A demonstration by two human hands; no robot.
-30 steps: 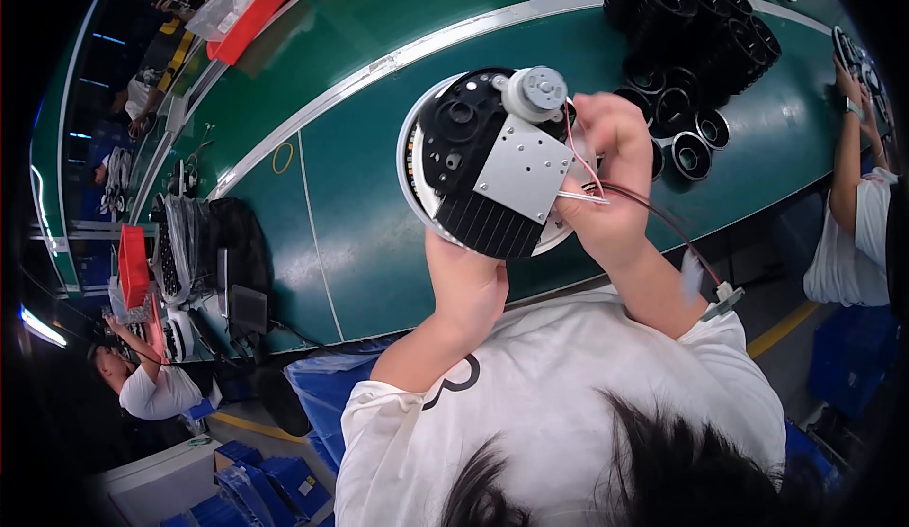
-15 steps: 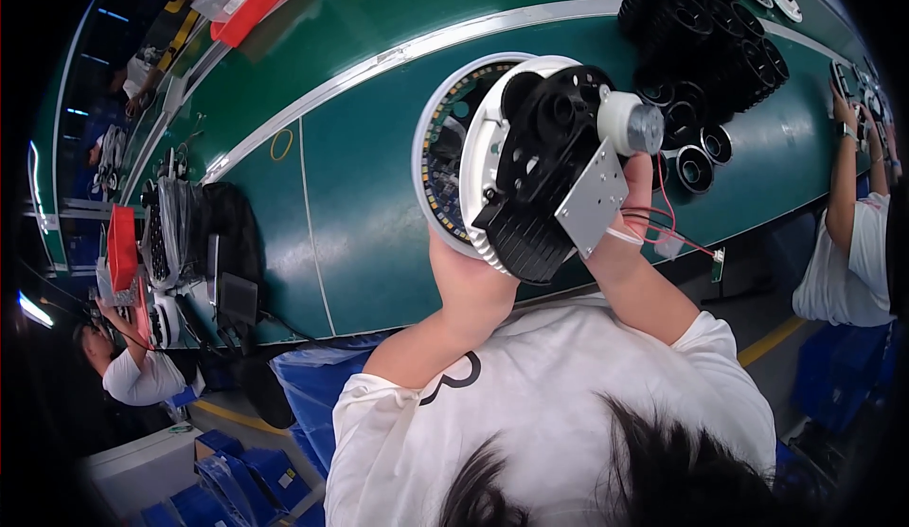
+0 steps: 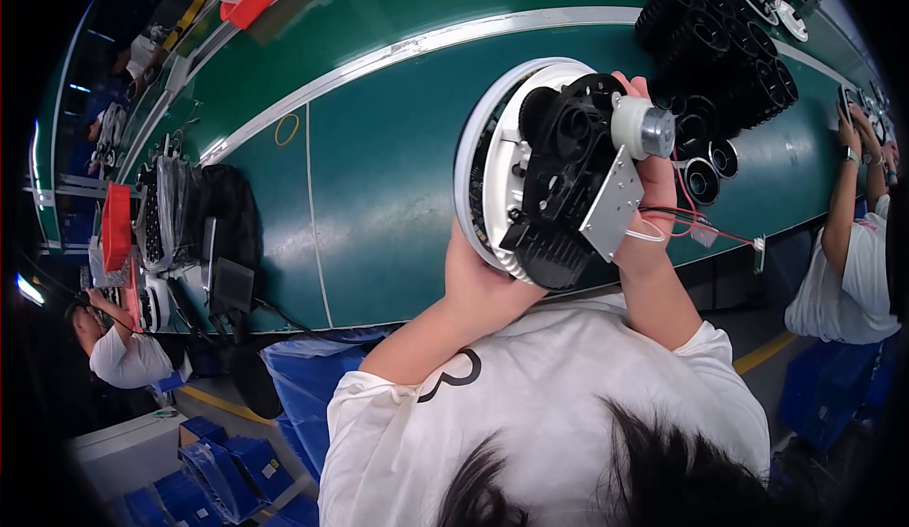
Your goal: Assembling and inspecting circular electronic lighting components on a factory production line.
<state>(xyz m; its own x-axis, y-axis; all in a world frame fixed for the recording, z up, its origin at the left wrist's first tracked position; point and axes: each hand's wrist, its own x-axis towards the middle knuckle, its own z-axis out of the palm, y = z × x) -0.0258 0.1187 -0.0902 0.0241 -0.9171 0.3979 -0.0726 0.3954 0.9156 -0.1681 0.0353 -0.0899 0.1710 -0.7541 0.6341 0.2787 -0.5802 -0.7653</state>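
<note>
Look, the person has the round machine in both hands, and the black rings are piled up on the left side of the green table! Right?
Not the left: the head view shows the black rings piled on the right side of the green table. The left hand and right hand do hold the round machine.

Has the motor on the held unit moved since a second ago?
Yes: the motor has moved right, farther from the yellow loop lying on the table.
</note>
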